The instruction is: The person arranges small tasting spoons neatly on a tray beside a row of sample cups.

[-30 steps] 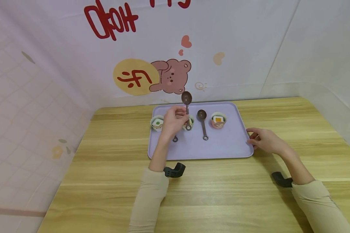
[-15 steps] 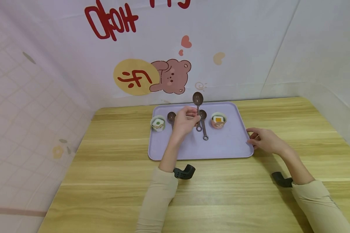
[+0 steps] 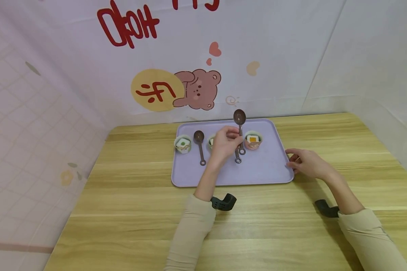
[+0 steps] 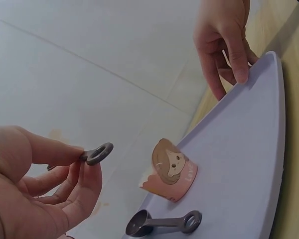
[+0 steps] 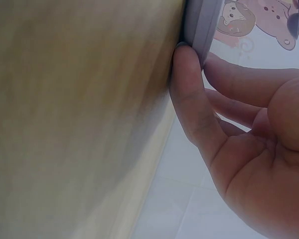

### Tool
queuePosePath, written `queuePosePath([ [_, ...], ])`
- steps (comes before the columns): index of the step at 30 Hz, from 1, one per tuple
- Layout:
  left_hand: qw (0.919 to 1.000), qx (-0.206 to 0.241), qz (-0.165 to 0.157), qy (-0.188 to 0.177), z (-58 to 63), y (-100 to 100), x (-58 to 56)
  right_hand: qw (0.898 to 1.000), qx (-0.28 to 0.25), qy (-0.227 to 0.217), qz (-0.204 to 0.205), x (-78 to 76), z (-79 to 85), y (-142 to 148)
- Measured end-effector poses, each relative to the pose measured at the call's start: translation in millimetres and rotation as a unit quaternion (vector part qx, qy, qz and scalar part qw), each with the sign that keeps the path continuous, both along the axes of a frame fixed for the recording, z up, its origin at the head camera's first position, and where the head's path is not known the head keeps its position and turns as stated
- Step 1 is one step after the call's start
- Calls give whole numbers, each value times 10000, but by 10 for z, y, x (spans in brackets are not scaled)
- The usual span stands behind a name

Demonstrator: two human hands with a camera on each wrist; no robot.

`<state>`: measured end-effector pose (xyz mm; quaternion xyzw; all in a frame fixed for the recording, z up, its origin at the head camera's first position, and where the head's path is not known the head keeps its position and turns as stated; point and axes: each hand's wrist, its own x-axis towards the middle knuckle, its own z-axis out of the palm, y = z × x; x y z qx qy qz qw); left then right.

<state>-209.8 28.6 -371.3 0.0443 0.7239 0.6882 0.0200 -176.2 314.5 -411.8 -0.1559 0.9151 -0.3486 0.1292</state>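
My left hand [image 3: 222, 146] pinches the handle of a brown measuring spoon [image 3: 239, 117], bowl up, above the purple tray [image 3: 264, 167]. Below it lies a second spoon [image 4: 167, 222], its bowl hidden by the hand in the head view. To the right stands a pink paper cup [image 3: 253, 145] with a white block bearing an orange square. Left of the hand lies a third spoon [image 3: 199, 136]. A middle cup [image 3: 210, 142] is mostly hidden behind the hand. At the tray's right edge, my right hand [image 3: 306, 162] holds the rim between thumb and fingers.
A green-toned paper cup [image 3: 183, 148] with a white, green-dotted block stands at the tray's left end. The tray rests on a wooden table [image 3: 257, 229]. A printed white cloth wall [image 3: 278, 45] rises behind the table.
My left hand has moved right with the upright spoon, from over the middle cup to over the second spoon, near the pink cup. The right hand stays at the tray's edge.
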Motion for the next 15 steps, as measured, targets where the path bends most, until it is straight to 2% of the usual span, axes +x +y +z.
queuePosePath([
  [6, 9998, 165, -61, -74, -19, 94, 11, 10000, -7, 26, -27, 4, -3, -6],
  [15, 9999, -90, -33, -54, -80, 233, 3, 9999, -59, 82, 9, -2, -25, 11],
])
